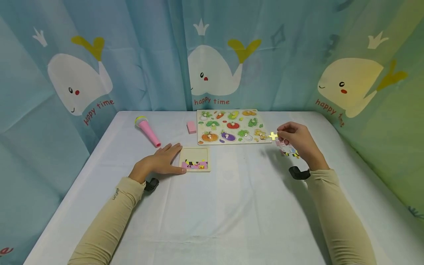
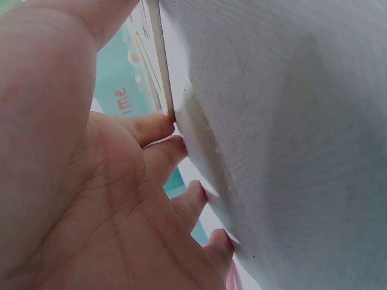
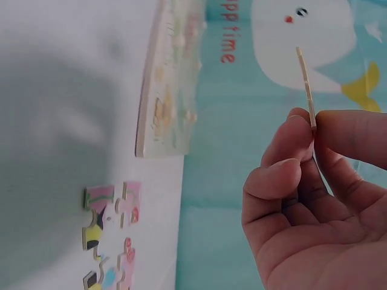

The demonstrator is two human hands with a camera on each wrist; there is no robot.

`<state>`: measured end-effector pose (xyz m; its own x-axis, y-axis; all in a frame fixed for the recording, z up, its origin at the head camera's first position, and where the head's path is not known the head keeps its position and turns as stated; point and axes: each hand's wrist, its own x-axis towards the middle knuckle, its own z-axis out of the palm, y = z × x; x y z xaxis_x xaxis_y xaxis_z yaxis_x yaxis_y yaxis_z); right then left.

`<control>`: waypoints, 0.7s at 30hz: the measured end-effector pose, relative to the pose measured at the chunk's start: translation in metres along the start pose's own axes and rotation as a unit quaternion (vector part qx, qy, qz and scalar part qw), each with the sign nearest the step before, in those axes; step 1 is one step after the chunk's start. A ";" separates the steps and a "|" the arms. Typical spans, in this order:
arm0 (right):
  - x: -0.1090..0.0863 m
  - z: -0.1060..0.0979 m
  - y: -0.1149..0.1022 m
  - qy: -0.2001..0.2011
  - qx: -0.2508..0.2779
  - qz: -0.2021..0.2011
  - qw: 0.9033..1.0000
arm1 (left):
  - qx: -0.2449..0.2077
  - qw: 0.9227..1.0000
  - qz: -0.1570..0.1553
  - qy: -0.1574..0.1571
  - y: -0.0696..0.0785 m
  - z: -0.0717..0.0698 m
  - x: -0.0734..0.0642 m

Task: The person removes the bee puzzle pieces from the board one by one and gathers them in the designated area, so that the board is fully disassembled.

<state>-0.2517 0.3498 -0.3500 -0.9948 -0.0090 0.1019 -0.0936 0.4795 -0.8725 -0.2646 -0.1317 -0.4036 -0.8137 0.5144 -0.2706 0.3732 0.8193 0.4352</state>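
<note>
Near the middle of the table lies a small square wooden puzzle tray [image 1: 195, 154], its lower strip filled with pink, yellow and black picture pieces. My left hand [image 1: 163, 161] is spread beside it, thumb at its lower left corner and index fingertip touching its left edge [image 2: 162, 66]. Above the table on the right, my right hand [image 1: 298, 140] pinches a thin yellowish jigsaw piece [image 1: 273, 136] between thumb and fingers. In the right wrist view that piece [image 3: 306, 84] shows edge-on. Several loose jigsaw pieces [image 3: 98, 199] lie on the cloth below, partly hidden by the hand in the head view.
A vegetable peg board [image 1: 232, 126] lies at the back centre. Left of it are a pink block [image 1: 191, 127] and a pink toy microphone [image 1: 148, 131]. A whale-print curtain [image 1: 152, 55] surrounds the back and sides of the white table [image 1: 212, 209].
</note>
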 end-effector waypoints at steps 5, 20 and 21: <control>-0.002 -0.013 0.004 0.013 0.031 0.003 0.999 | 0.005 1.000 -0.001 -0.003 -0.001 -0.001 0.001; -0.009 -0.061 0.038 0.018 0.072 0.028 0.997 | 0.006 1.000 -0.001 -0.002 -0.001 0.000 0.001; -0.009 -0.063 0.041 0.018 0.075 0.031 0.997 | 0.006 1.000 0.000 -0.002 -0.001 -0.001 0.000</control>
<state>-0.2440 0.4251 -0.3564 -0.9969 0.0489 0.0608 -0.0405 0.3418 -0.9389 -0.2655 -0.1325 -0.4038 -0.8119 0.5152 -0.2746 0.3784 0.8226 0.4243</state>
